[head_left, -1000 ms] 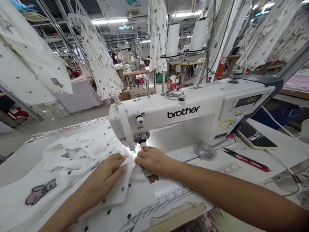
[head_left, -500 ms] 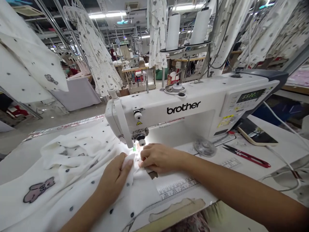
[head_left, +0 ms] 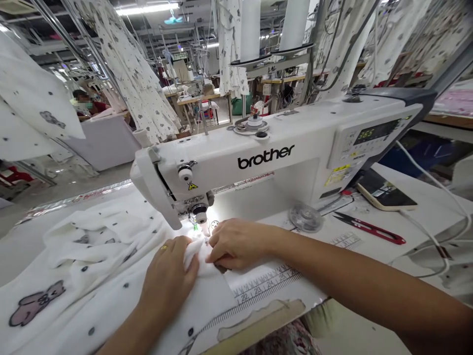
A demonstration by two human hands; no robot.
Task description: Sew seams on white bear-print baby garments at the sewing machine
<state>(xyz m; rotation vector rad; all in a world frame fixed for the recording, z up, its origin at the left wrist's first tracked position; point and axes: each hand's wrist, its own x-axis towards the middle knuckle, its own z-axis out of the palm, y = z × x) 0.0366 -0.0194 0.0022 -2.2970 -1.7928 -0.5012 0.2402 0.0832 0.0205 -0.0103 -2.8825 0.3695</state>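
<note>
White fabric (head_left: 107, 256) with dark dots and a pink animal print lies across the left of the sewing table and runs up to the needle. My left hand (head_left: 170, 273) is closed on a raised fold of it, just left of and in front of the presser foot. Close beside, my right hand (head_left: 236, 244) pinches the fabric's edge, its fingertips partly hidden under the hand. Over both hands stands the head of a white sewing machine (head_left: 266, 157), its lamp lighting the needle area. The needle itself is hard to make out in the glare.
Thread snips (head_left: 369, 228) with red handles, a phone (head_left: 386, 190) and a clear round bobbin-like disc (head_left: 305, 217) lie right of the machine. A ruler strip (head_left: 266, 285) runs along the front. Thread cones (head_left: 295, 24) stand behind; printed cloth hangs around. Far left, a person sits working.
The view has shifted, so the machine appears lower and further left. A lever or cover at the machine head's left has swung outward. Both hands stay on the fabric by the needle.
</note>
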